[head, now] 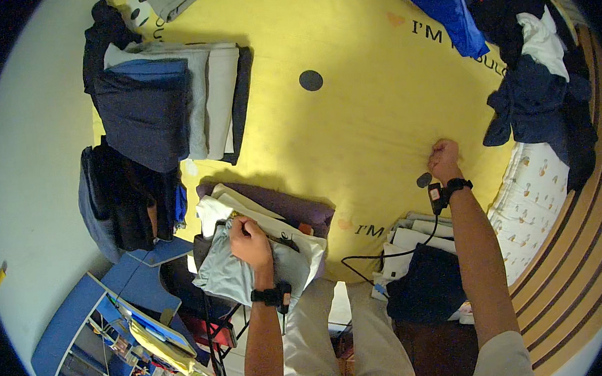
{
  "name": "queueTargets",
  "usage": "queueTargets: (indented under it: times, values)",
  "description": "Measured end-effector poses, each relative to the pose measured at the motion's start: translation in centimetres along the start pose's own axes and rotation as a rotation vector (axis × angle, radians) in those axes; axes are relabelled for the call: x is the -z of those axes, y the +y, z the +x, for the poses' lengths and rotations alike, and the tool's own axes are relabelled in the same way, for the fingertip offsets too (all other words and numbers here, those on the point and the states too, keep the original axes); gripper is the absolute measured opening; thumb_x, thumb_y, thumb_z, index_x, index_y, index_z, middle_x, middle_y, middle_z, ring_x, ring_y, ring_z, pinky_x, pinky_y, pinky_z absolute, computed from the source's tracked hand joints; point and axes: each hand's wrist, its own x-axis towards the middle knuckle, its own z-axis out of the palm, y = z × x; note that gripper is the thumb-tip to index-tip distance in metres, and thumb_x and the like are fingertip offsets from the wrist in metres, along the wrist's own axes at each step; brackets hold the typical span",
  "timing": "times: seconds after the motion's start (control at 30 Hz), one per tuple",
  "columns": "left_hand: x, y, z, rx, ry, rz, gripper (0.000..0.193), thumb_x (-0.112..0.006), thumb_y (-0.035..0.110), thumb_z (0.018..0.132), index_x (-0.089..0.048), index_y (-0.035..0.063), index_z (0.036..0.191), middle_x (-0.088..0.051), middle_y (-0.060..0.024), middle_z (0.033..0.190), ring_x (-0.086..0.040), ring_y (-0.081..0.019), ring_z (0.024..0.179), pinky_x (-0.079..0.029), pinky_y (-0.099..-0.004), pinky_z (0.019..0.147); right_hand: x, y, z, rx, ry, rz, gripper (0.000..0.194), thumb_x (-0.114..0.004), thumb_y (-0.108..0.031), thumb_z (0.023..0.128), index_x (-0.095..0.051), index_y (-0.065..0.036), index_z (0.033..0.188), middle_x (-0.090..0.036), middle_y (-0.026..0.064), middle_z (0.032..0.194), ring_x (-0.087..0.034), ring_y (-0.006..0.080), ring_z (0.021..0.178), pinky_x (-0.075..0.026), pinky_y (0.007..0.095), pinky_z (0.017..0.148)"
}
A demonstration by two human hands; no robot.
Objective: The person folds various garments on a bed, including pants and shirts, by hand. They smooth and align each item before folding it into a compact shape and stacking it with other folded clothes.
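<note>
My left hand (250, 242) rests with curled fingers on a light grey-blue folded garment (219, 266), the top of a clothes stack. Whether it pinches the cloth cannot be told. Beneath are white clothes (311, 253) with dark print, and a purple cloth (280, 197) lies along the stack's far side. On the right, my right hand (444, 158) is closed in a fist against the yellow bedsheet (360, 130), with nothing visible in it. Nearer to me, below that fist, sits another folded stack with a dark navy garment (425, 284) on top.
Left, a tall folded pile (146, 110) stands beside dark hanging clothes (132, 201). Loose dark clothes (534, 90) and a blue garment (440, 7) lie at right. Wooden slats (556, 268) border the bed. A cable (375, 256) runs from my right wrist device. A blue shelf (95, 336) is lower left.
</note>
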Motion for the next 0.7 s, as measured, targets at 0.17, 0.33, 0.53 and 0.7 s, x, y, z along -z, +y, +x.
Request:
queueTargets:
  times: [0.17, 0.33, 0.53, 0.7]
  values:
    - [1.8, -1.5, -0.9, 0.021, -0.067, -0.095, 0.014, -0.056, 0.008, 0.095, -0.065, 0.004, 0.086, -0.068, -0.0106, 0.079, -0.065, -0.0322, 0.073, -0.051, -0.042, 0.071, -0.7, -0.5, -2.2, -0.048, 0.056, -0.037, 0.035, -0.06, -0.02, 0.083, -0.037, -0.022, 0.058, -0.035, -0.0014, 0.051, -0.032, 0.0178, 0.038, -0.024, 0.0324, 0.036]
    - [6.7, 0.4, -1.2, -0.092, -0.107, -0.323, 0.011, -0.06, -0.004, 0.089, -0.067, 0.0044, 0.085, -0.067, -0.0073, 0.084, -0.061, -0.0266, 0.086, -0.048, -0.0367, 0.079, -1.0, 0.3, -1.9, 0.116, 0.173, -0.122, 0.034, -0.061, -0.017, 0.085, -0.038, -0.02, 0.06, -0.03, -0.0036, 0.05, -0.027, 0.0152, 0.035, -0.023, 0.0325, 0.035]
    - [14.1, -10.3, -3.5, 0.197, 0.593, -0.167, 0.009, -0.055, 0.01, 0.098, -0.057, 0.0028, 0.102, -0.056, -0.0084, 0.103, -0.053, -0.0228, 0.097, -0.044, -0.0371, 0.092, -7.6, 5.8, -7.0, 0.456, 0.397, -0.371, 0.024, -0.067, -0.029, 0.092, -0.058, -0.015, 0.074, -0.044, -0.0016, 0.058, -0.041, 0.0152, 0.047, -0.036, 0.0344, 0.046]
    - [14.5, -21.4, -7.7, 1.087, 0.188, -1.189, 0.072, -0.036, 0.066, 0.107, -0.057, 0.0093, 0.145, -0.06, -0.0067, 0.146, -0.054, -0.0273, 0.134, -0.04, -0.0457, 0.116, -19.0, 19.6, -19.3, 0.373, -0.638, -0.867, 0.029, -0.069, -0.039, 0.1, -0.071, -0.012, 0.108, -0.067, -0.0002, 0.095, -0.064, 0.0117, 0.088, -0.055, 0.0294, 0.075]
